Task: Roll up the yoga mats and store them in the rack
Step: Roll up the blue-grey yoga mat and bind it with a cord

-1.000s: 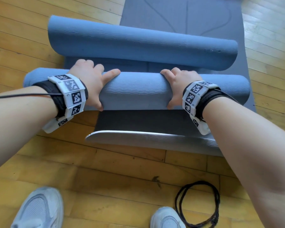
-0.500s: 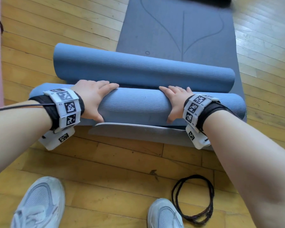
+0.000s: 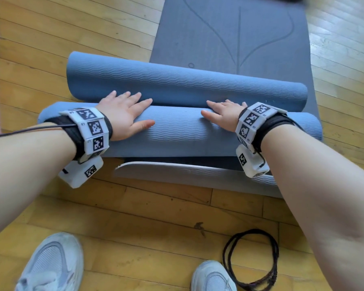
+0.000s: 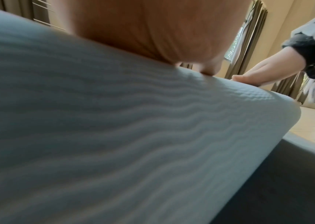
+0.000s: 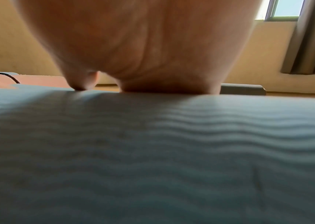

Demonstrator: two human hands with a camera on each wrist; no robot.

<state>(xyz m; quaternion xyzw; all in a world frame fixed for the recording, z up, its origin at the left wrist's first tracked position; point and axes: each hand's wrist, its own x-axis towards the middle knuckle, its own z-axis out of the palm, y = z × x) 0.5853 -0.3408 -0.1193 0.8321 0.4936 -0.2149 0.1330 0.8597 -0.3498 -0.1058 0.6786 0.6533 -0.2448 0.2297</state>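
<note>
On the near roll [image 3: 177, 133], left hand [image 3: 122, 114] and right hand [image 3: 225, 116] now press flat with straightened fingers, no longer curled, over grey mat [image 3: 229, 38] and wood floor [image 3: 156, 217].

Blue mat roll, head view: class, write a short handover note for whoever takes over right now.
Left hand and right hand: both flat, fingers straight, pressing on the near blue roll.
The far blue roll lies just beyond it; both rest on the flat grey mat.
Done: blue mat nearly rolled.
Left: finish rolling, perhaps tie it with the cord, roll the grey mat, rack everything. No rack in view.
</note>
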